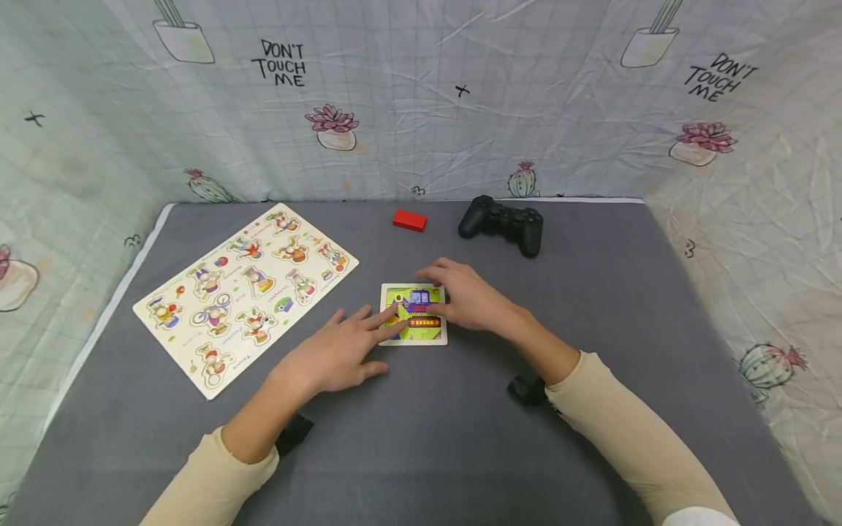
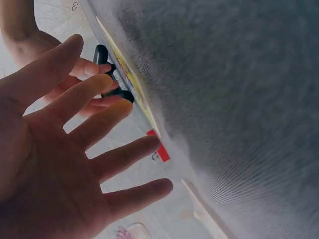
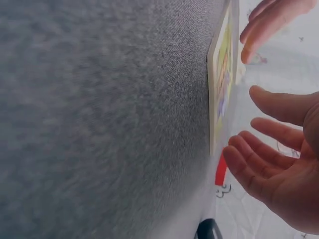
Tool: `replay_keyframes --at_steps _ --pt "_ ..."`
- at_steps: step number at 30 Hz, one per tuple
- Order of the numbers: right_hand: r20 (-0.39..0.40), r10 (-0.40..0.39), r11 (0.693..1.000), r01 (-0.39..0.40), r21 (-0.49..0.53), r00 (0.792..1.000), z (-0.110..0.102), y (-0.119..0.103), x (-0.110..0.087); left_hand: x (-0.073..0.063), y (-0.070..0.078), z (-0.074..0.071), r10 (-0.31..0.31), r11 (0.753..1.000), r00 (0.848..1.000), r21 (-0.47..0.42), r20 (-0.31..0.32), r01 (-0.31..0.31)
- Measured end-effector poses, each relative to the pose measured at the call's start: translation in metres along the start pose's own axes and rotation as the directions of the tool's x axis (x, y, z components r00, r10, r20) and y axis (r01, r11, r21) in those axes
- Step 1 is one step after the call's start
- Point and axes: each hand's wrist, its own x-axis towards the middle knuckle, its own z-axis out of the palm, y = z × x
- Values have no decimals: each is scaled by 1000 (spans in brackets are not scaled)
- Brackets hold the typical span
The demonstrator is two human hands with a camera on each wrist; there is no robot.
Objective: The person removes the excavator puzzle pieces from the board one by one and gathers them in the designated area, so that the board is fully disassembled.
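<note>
A small square jigsaw puzzle (image 1: 426, 334) with a pale border and a purple vehicle on a green ground lies flat on the grey table. From the left, my left hand (image 1: 338, 353) reaches over it with spread, nearly straight fingers, two fingertips overlapping the picture. In the left wrist view, the palm and fingers of that hand (image 2: 60, 159) show with nothing held. My right hand (image 1: 468, 296) is at the puzzle's right edge, thumb and fingers overlapping its upper right part. The right wrist view shows this hand (image 3: 279, 172) with relaxed, slightly bent fingers beside the puzzle (image 3: 222, 82), gripping nothing.
A large cream board (image 1: 246, 292) with several cartoon figure pieces lies at the left. Behind the puzzle are a red block (image 1: 409, 220) and a black game controller (image 1: 503, 224). A patterned cloth (image 1: 408, 88) hangs around the table's back and sides.
</note>
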Motion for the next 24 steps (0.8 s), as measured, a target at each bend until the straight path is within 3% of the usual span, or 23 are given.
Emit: replay_keyframes --at_steps 14,24 --pt "103 -71 997 67 36 992 7 -14 38 -3 -7 6 34 998 997 -49 62 -31" --pt "116 -102 995 100 19 988 12 -14 51 -3 -6 10 41 997 994 -63 106 -34"
